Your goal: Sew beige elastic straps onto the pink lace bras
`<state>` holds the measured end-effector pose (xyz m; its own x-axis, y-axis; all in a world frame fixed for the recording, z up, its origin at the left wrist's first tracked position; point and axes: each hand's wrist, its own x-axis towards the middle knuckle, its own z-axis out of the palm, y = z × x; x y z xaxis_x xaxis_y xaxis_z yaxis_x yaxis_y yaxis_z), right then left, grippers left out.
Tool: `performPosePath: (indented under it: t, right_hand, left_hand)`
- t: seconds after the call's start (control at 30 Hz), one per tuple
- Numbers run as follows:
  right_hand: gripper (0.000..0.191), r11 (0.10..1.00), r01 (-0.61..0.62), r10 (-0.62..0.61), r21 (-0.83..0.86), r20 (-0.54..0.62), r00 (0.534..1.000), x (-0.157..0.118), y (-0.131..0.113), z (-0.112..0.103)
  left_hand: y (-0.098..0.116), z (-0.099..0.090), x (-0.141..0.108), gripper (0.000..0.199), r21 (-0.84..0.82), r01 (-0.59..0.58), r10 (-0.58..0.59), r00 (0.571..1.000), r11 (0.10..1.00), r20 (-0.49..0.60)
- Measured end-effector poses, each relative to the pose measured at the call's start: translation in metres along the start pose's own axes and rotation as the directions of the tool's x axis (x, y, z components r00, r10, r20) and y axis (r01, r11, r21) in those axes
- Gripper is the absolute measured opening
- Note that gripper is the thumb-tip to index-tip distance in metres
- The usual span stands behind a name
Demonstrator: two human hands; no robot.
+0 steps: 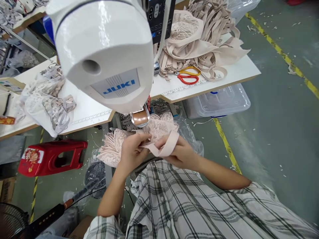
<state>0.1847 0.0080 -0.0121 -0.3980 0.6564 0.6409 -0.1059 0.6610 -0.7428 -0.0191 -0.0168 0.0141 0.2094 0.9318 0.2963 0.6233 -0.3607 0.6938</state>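
Below the head of a white sewing machine (104, 49), my left hand (133, 149) pinches the end of a pale pink fabric strap (170, 144). My right hand (180, 152) is closed on the same strap, which loops up over its fingers. Pink lace fabric (161, 126) lies just beyond both hands, close to the machine's metal guard (140, 118). To the left of my left hand is a folded bunch of lace pieces (112, 146). My fingertips partly hide where strap and lace meet, so I cannot tell whether they are joined.
Scissors with red and yellow handles (188, 77) lie on the white table (164, 88), near piled beige straps (211, 20). White lace garments (47, 99) sit at left. A red stool (52, 157), a lidded plastic box (221, 103) and a fan (12, 219) stand below.
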Motion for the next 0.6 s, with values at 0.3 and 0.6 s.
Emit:
performPosePath:
  t: [0.3,0.6]
  right_hand:
    - [0.028,0.565,-0.71,0.668,0.421,0.271,0.693,0.04,0.007,-0.022]
    - [0.039,0.402,-0.637,0.914,0.658,-0.324,0.243,-0.013,0.1,-0.103]
  left_hand:
    - [0.033,0.035,0.017,0.039,-0.587,0.577,-0.388,0.816,0.568,0.428]
    - [-0.038,0.076,-0.025,0.043,-0.218,0.651,-0.408,0.665,0.727,0.626]
